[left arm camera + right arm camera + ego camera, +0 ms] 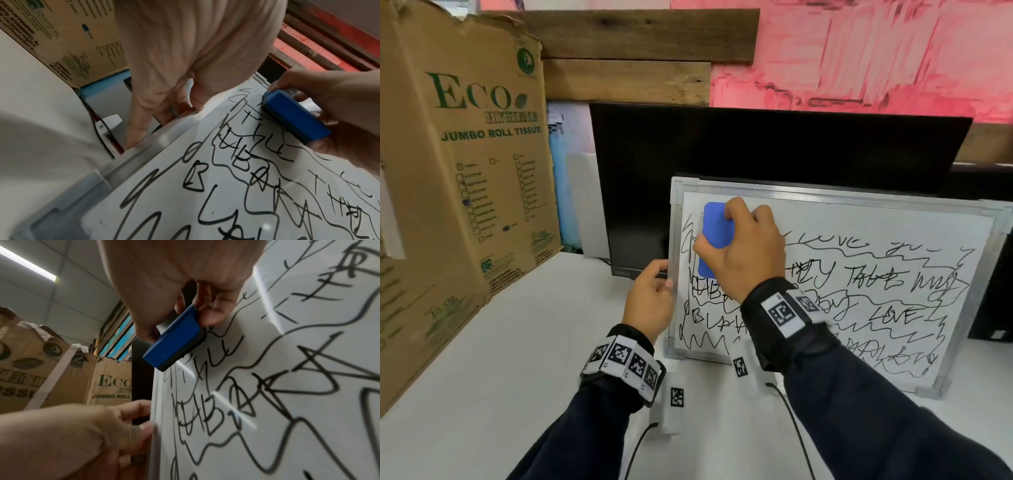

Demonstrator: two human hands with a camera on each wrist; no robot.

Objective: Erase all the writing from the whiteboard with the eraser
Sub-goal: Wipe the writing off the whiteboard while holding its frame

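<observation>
A silver-framed whiteboard (859,219) leans upright against a dark monitor, and black scribbles and words cover most of it below a blank top strip. My right hand (743,250) grips a blue eraser (714,236) and presses it against the board's upper left corner. The eraser (296,116) lies flat on the writing in the left wrist view, and the eraser (174,339) shows there too in the right wrist view. My left hand (650,294) pinches the left frame edge (672,274), thumb in front and fingers behind. The same left hand (82,431) fills the lower left of the right wrist view.
A tall cardboard tissue box (462,171) stands at the left on the white table (517,359). The black monitor (756,154) rises behind the board. Wooden planks (637,54) and a pink wall are at the back. A dark object (993,291) sits at the right edge.
</observation>
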